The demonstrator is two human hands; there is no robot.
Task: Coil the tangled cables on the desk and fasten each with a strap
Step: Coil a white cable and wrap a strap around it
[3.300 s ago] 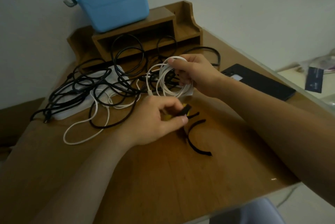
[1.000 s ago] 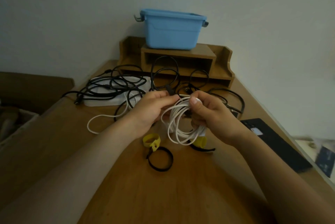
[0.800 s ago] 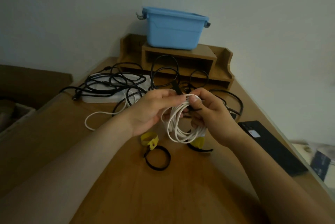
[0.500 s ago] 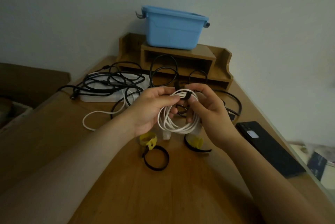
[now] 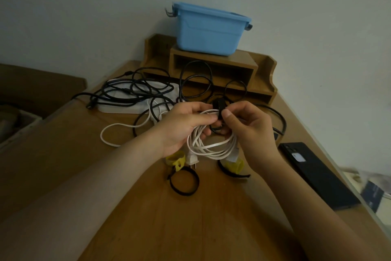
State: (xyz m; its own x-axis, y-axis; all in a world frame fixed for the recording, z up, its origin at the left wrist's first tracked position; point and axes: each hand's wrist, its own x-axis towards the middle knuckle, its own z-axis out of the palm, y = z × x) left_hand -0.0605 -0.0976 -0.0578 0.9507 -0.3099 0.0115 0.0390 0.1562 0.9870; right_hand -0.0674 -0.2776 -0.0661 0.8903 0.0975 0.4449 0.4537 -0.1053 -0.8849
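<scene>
Nearest on the desk [image 5: 190, 229] lay spare straps: a black loop [image 5: 183, 182] and two yellow ones [image 5: 175, 160], unused. Above them both hands held the white cable [image 5: 211, 144], coiled and lifted clear of the desk. The left hand [image 5: 182, 127] pinched the bundle's top; the right hand [image 5: 251, 131] closed its fingers [image 5: 227, 115] on a black strap [image 5: 219, 108] around it, seemingly mid-fastening. Beyond, the black cables [image 5: 135, 93] and a loose white one [image 5: 118, 128] remained tangled, so most work was left.

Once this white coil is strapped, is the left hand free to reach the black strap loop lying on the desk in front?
Probably yes. The black strap loop lies bare on the desk, just below the left hand, nothing on it. But that hand and the right hand are both gripping the white coil.
</scene>
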